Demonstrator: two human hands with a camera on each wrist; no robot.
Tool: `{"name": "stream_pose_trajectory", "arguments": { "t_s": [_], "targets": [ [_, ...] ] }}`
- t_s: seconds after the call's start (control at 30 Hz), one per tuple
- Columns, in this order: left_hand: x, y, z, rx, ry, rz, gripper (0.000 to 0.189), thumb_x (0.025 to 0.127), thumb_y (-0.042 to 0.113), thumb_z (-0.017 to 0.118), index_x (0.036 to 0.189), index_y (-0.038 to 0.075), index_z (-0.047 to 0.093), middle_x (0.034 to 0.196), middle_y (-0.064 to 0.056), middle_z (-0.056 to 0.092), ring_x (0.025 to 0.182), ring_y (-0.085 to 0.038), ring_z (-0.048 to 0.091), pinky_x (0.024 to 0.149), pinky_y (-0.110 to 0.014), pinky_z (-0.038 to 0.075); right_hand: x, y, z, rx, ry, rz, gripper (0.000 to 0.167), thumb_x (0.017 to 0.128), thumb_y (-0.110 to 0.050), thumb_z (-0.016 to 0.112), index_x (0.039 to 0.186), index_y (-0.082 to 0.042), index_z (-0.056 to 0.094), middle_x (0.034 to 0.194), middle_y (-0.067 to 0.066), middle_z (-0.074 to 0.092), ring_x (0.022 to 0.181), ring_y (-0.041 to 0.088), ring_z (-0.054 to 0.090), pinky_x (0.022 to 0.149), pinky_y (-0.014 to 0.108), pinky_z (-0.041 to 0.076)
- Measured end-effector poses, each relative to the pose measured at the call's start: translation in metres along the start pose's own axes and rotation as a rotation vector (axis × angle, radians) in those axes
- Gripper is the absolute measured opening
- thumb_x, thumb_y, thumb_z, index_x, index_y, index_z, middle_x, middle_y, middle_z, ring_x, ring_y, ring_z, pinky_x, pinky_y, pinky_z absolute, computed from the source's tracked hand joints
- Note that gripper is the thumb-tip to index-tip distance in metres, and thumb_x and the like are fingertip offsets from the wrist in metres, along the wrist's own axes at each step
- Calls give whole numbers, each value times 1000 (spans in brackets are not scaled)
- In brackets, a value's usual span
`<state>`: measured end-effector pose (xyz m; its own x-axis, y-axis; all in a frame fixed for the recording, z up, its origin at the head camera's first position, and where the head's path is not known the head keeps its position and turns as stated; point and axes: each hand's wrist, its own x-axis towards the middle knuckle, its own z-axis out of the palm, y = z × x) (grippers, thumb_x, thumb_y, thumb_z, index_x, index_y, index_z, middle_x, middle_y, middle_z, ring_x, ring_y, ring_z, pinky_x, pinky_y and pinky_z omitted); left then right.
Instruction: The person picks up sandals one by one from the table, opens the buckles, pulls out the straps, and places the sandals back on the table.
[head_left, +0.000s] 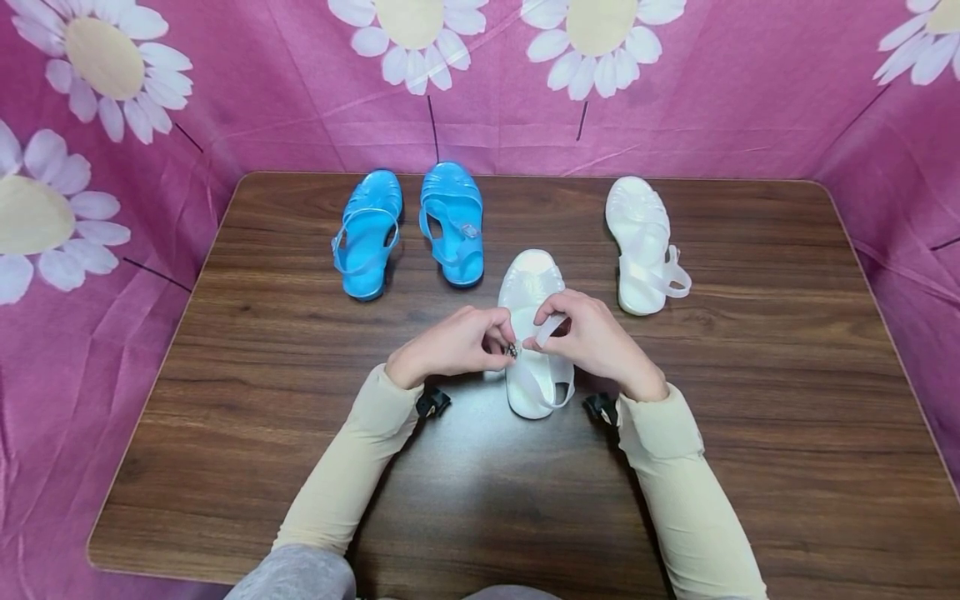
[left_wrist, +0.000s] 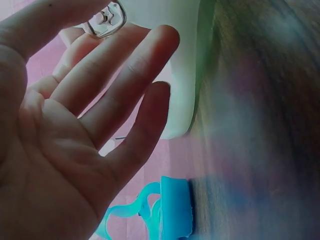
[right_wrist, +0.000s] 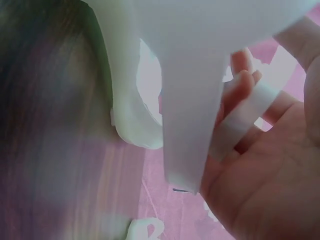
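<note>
A white sandal lies on the table between my hands, toe pointing away. My left hand pinches the small metal buckle at the sandal's left side between thumb and index finger. The same buckle shows near the top of the left wrist view, where the other fingers of that hand stand apart and loosely bent. On the sandal's right, my right hand pinches the pale ankle strap, its end close to the buckle. Across the right wrist view the strap runs over the fingers.
Two blue sandals, one left of the other, lie at the back left of the wooden table. A second white sandal lies back right, its strap sticking out sideways. Pink flowered cloth hangs behind the table.
</note>
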<state>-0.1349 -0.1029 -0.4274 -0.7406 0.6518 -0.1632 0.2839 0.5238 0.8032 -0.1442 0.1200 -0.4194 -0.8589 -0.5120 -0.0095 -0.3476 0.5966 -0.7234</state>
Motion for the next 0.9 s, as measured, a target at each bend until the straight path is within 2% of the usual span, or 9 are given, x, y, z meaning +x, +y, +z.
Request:
{"name": "stream_pose_trajectory", "arguments": {
  "t_s": [0.17, 0.3, 0.43, 0.6, 0.9],
  "targets": [
    [-1, -1, -1, -22, -17, 24, 17, 86, 14, 71, 96, 9, 57, 87, -2, 74, 76, -6, 67, 70, -21, 53, -3, 0, -6, 15, 8, -5, 16, 79, -7, 72, 93, -9, 64, 92, 5, 65, 78, 18, 60, 71, 32, 49],
    [-2, -3, -3, -24, -17, 43, 18, 88, 18, 70, 96, 9, 56, 87, 0, 73, 77, -7, 67, 70, -22, 53, -5, -2, -12, 17, 23, -9, 15, 80, -1, 64, 94, -7, 64, 96, 7, 67, 77, 18, 65, 70, 31, 51],
    [-4, -5, -4, 12, 16, 50, 16, 90, 24, 68, 93, 12, 58, 84, 4, 70, 73, -6, 62, 67, -22, 50, -7, -3, -16, 8, 49, -40, 14, 82, 1, 62, 93, -8, 65, 96, 7, 68, 76, 17, 65, 69, 30, 51],
    [-5, -7, -5, 44, 60, 56, 13, 91, 24, 67, 90, 13, 61, 80, 4, 66, 70, -7, 57, 65, -22, 48, -8, -4, -16, 3, 67, -114, 15, 82, 5, 63, 90, -7, 68, 96, 6, 68, 79, 15, 63, 72, 31, 53],
    [-5, -7, -7, 54, 56, 42, 12, 92, 25, 66, 90, 14, 61, 80, 4, 65, 70, -7, 57, 66, -22, 48, -7, -8, -8, -44, 22, -145, 15, 80, 6, 65, 89, -5, 69, 99, 5, 63, 84, 20, 62, 75, 34, 53]
  ]
}}
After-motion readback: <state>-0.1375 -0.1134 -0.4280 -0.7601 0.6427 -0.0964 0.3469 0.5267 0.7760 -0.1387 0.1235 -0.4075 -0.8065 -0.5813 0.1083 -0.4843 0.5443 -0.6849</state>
